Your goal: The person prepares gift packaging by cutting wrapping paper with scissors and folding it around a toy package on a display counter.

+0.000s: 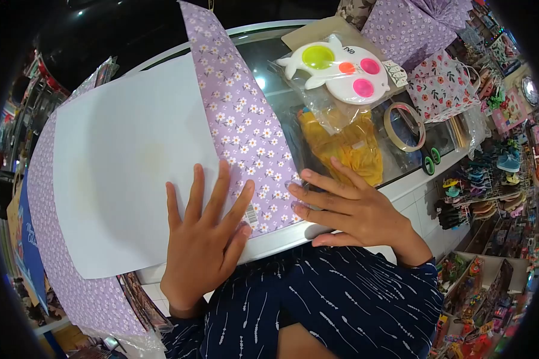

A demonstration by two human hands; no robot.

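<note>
A sheet of purple wrapping paper with white daisies (245, 119) lies on a glass-topped counter, its right side folded over. White paper (132, 149), which looks like its plain reverse or a sheet on top, covers the middle. My left hand (206, 233) rests flat with fingers spread, across the line between white and floral paper, beside a small barcode (251, 216). At the right edge of the floral strip, my right hand (353, 209) lies with its fingers stretched out, fingertips touching the paper. Neither hand holds anything.
Beyond my right hand are a packaged white pop toy (341, 69), a yellow item in plastic (347, 143), a tape roll (389, 127) and green-handled scissors (430, 160). A floral gift bag (442, 84) stands behind them. Shelves of small goods (491, 197) line the right side.
</note>
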